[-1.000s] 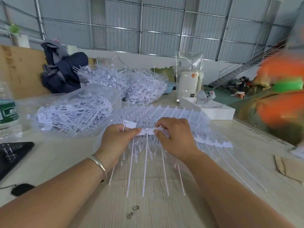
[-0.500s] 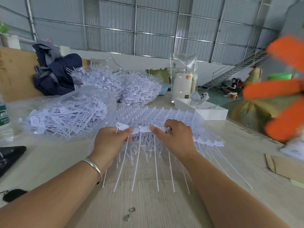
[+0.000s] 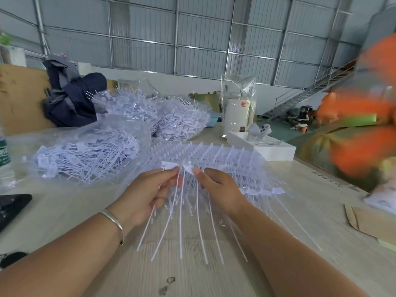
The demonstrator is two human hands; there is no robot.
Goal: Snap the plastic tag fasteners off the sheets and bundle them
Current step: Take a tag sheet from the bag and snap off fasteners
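Two hands: left hand [image 3: 147, 192] and right hand [image 3: 220, 187], each pinching the top of a fastener strip [image 3: 184, 166]. One stack of fastener sheets [image 3: 216, 159] on one table [image 3: 64, 211]. Three clear bags of loose fasteners: one near left [image 3: 85, 157], two behind [image 3: 128, 106] [image 3: 184, 121]. One white box [image 3: 272, 150]. One bracelet [image 3: 113, 221]. One water bottle [image 3: 4, 159]. Single fasteners too many to count.

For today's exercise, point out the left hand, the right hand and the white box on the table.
left hand [image 3: 147, 189], head view: back of the hand.
right hand [image 3: 220, 187], head view: back of the hand.
white box [image 3: 278, 152], head view: its front side wall.
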